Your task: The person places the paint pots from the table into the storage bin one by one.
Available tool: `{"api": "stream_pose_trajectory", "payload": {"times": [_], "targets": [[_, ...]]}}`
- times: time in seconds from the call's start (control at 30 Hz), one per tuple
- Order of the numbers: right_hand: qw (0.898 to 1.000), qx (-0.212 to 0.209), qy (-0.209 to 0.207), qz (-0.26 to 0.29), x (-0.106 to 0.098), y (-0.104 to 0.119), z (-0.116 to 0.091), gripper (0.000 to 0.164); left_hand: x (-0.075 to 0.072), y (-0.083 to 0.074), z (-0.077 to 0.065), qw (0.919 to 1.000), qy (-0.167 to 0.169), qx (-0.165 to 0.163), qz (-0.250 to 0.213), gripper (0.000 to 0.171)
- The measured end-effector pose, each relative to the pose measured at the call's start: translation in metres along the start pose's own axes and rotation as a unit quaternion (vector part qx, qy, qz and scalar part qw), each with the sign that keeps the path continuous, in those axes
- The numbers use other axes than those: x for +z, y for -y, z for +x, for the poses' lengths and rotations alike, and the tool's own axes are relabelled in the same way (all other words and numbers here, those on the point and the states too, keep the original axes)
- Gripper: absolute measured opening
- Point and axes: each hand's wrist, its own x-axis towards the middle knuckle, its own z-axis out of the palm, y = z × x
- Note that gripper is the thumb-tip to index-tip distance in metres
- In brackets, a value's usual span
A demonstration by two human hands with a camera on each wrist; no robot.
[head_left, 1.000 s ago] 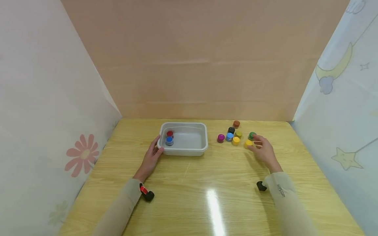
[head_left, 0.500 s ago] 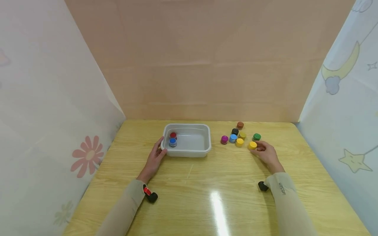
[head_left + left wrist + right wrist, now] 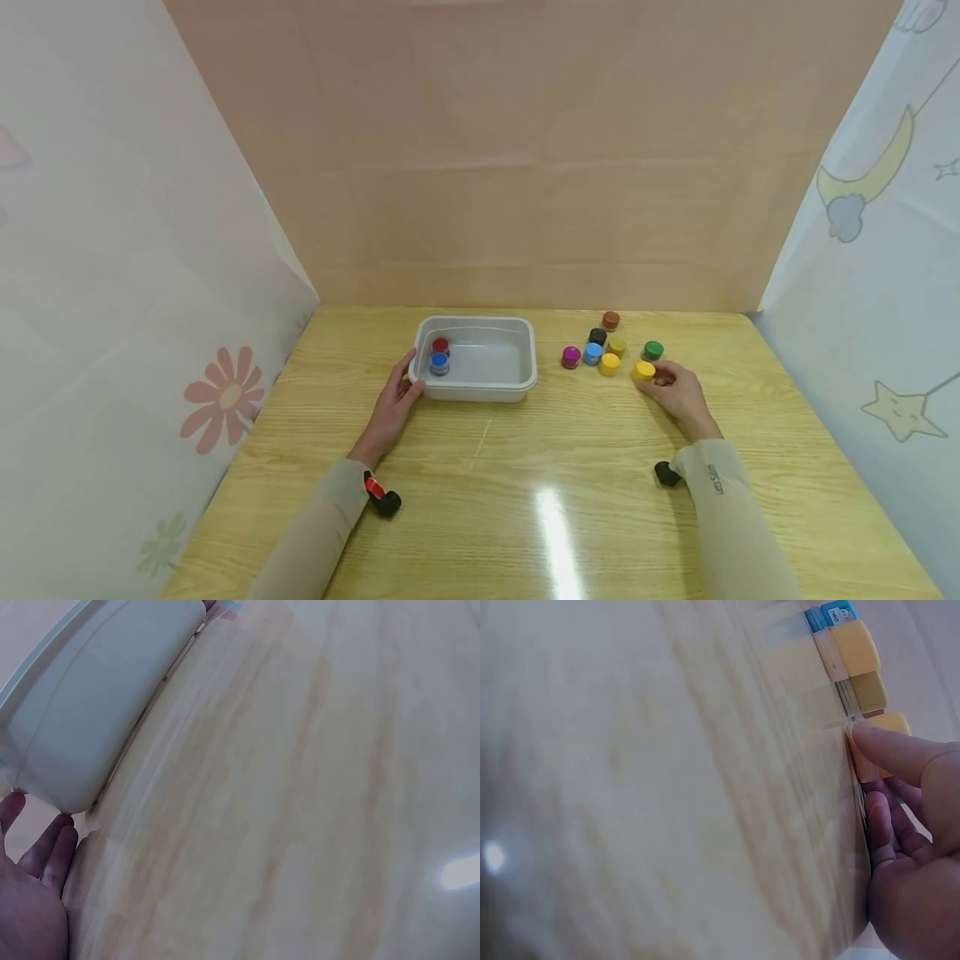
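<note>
In the head view my left hand point(image 3: 390, 408) touches the left end of a light grey plastic tray point(image 3: 476, 387), thumb near its front corner. The left wrist view shows fingertips point(image 3: 52, 840) against the tray's outer wall. Inside the tray, at its left, stand a red-lidded paint jar point(image 3: 440, 345) and a blue-lidded paint jar point(image 3: 439, 363). My right hand point(image 3: 681, 393) pinches a yellow-lidded paint jar point(image 3: 644, 370) at the table's right side. In the right wrist view the thumb point(image 3: 896, 754) lies against this jar; the other fingers are partly hidden behind it.
Left of the right hand stand several jars, among them a purple one point(image 3: 572, 357), a light blue one point(image 3: 593, 353), another yellow one point(image 3: 610, 364) and a black one point(image 3: 597, 337). A brown jar point(image 3: 611, 320) stands farther back; a green one point(image 3: 653, 350) is just beyond the hand.
My right hand has closed its thumb and fingers on the yellow-lidded paint jar, from a looser pose near it. The left hand stays at the tray. The head view has shifted slightly.
</note>
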Motion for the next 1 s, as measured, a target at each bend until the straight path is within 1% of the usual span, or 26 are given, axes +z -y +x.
{"api": "stream_pose_trajectory", "payload": {"times": [0.23,0.37,0.57,0.63,0.7,0.8,0.9,1.0], "targets": [[1.000,0.015,0.004,0.012,-0.001,-0.002,-0.004,0.062,0.001,-0.001,-0.001,1.0000,0.001,-0.005,0.002,0.061],[0.999,0.014,0.000,0.029,-0.001,-0.003,-0.002,0.064,0.002,-0.002,-0.001,1.0000,0.000,-0.005,-0.002,0.061],[0.998,0.026,0.007,0.060,-0.004,-0.001,0.000,0.075,0.001,-0.001,-0.002,1.0000,-0.007,-0.003,0.000,0.061],[0.997,0.028,0.004,0.066,-0.007,0.000,-0.001,0.076,0.001,-0.001,-0.002,0.9999,-0.009,-0.005,0.000,0.061],[0.997,0.025,0.000,0.070,-0.009,0.001,-0.003,0.075,0.001,-0.001,-0.003,0.9999,-0.009,-0.007,-0.004,0.060],[0.997,0.008,-0.008,0.074,-0.014,0.002,-0.006,0.072,0.001,-0.001,-0.001,0.9999,-0.007,-0.006,-0.008,0.060],[0.997,-0.010,-0.012,0.074,-0.017,0.003,-0.007,0.068,0.001,-0.001,-0.001,0.9999,-0.009,-0.003,-0.006,0.060],[0.997,-0.017,-0.015,0.079,-0.019,0.002,-0.007,0.066,0.002,0.000,-0.001,0.9999,-0.010,-0.003,-0.002,0.060]]}}
